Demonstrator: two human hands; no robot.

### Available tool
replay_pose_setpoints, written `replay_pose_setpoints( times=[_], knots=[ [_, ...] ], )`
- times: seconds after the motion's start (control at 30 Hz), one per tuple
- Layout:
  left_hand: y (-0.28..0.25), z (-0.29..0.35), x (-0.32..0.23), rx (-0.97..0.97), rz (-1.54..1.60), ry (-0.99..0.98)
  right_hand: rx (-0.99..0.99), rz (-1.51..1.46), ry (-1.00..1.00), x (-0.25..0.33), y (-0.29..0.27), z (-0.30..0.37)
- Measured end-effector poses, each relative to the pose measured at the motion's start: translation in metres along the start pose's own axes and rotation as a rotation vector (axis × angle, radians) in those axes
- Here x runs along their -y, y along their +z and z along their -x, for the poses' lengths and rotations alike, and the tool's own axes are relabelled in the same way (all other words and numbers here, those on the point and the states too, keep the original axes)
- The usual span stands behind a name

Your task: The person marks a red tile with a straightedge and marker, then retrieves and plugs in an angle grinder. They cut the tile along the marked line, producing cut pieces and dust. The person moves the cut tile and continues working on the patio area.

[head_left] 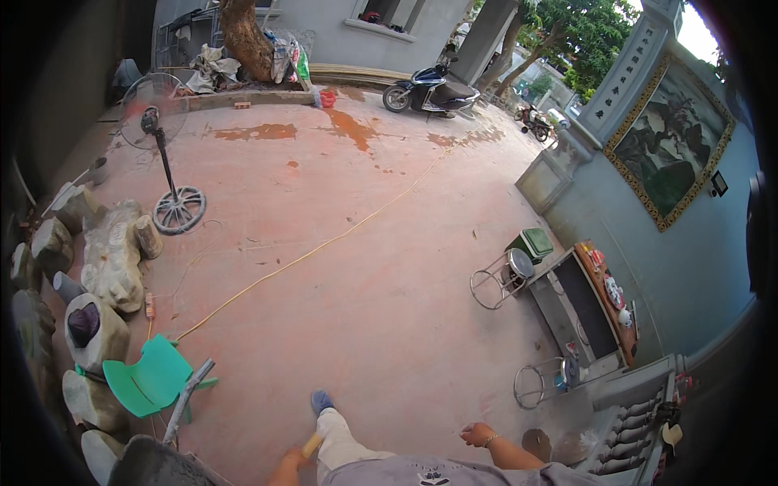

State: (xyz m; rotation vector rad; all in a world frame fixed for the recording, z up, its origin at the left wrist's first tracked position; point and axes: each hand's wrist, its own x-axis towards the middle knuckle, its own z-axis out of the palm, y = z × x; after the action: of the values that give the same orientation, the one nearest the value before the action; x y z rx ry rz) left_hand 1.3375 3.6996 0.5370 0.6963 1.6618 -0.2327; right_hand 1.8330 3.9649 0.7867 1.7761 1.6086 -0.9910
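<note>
At the lower edge, my left hand (289, 464) is closed round a short yellow-tan stick (311, 445), whose far end lies against my light trouser leg. My right hand (478, 435) hangs out to the right over the floor, with a band at its wrist. Its fingers are curled in and nothing shows in them. Between the hands, one blue shoe (322, 400) is on the floor. To the left of my left hand are a green plastic chair (147, 375) and a grey pole (185, 402) leaning beside it.
A yellow cord (304, 257) crosses the reddish floor. Carved stones (113, 259) and a standing fan (166, 162) line the left. Metal stools (519, 263) stand by a desk (604, 296) on the right. A scooter (429, 95) is parked at the back.
</note>
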Motion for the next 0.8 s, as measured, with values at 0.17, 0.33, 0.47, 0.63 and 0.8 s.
replay_pose_setpoints(
  times=[0.17, 0.33, 0.47, 0.63, 0.8],
  knots=[
    [-0.038, -0.013, -0.042, 0.065, 0.009, -0.071, -0.093, 0.068, -0.063, 0.069, -0.09, -0.04],
    [-0.067, -0.022, -0.078, 0.05, 0.081, -0.079, -0.126, 0.19, -0.212, 0.16, -0.16, -0.075],
    [-0.086, -0.025, -0.093, 0.018, 0.154, -0.081, -0.097, 0.294, -0.321, 0.234, -0.19, -0.101],
    [-0.104, -0.026, -0.109, -0.04, 0.216, -0.105, -0.149, 0.493, -0.597, 0.304, -0.213, -0.141],
    [-0.093, -0.027, -0.098, -0.084, 0.275, -0.15, -0.133, 0.505, -0.698, 0.349, -0.225, -0.162]
  ],
)
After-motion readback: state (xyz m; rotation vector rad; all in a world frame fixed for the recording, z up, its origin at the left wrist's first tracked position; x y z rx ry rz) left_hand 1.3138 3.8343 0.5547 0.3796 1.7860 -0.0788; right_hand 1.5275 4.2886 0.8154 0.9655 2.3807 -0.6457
